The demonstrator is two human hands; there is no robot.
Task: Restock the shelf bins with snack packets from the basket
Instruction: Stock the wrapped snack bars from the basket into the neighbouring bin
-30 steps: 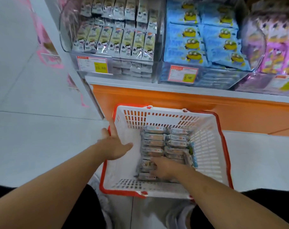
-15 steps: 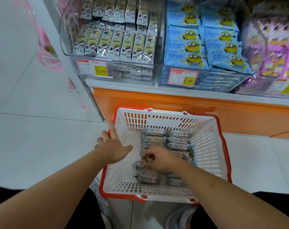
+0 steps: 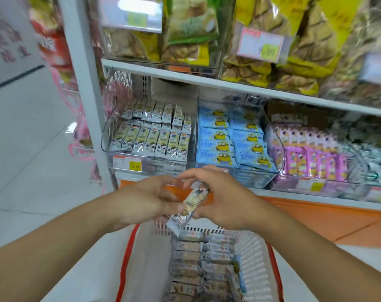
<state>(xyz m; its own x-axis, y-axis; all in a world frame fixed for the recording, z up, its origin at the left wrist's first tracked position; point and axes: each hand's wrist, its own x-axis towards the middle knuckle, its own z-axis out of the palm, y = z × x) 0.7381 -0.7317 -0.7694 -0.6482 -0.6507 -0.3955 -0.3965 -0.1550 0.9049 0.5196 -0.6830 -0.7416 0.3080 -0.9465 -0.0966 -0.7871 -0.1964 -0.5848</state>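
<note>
At the centre of the frame both hands meet above the basket, holding one snack packet (image 3: 190, 204) between them. The right hand (image 3: 224, 201) arches over it from the right, fingers curled down on the packet's upper end and thumb under its lower half; the left hand (image 3: 148, 199) comes in from the left with its fingers bent round the packet's left edge. The packet hangs tilted — upper end toward the shelf, lower end dipping to the lower left, over the basket's far wall. Both forearms run in from the bottom corners of the frame. Below the hands the white basket (image 3: 146, 264) with its red rim holds more packets (image 3: 198, 269) lying flat in two stacked rows along its right half. Behind the hands, in the middle of the frame, stands a clear shelf bin (image 3: 106, 136) filled with upright rows of like packets; just right of it a bin of blue packets (image 3: 233, 140), then a bin of pink packets (image 3: 311, 153). The shelf above — upper right — carries blurred yellow and green bags (image 3: 294, 68).
</note>
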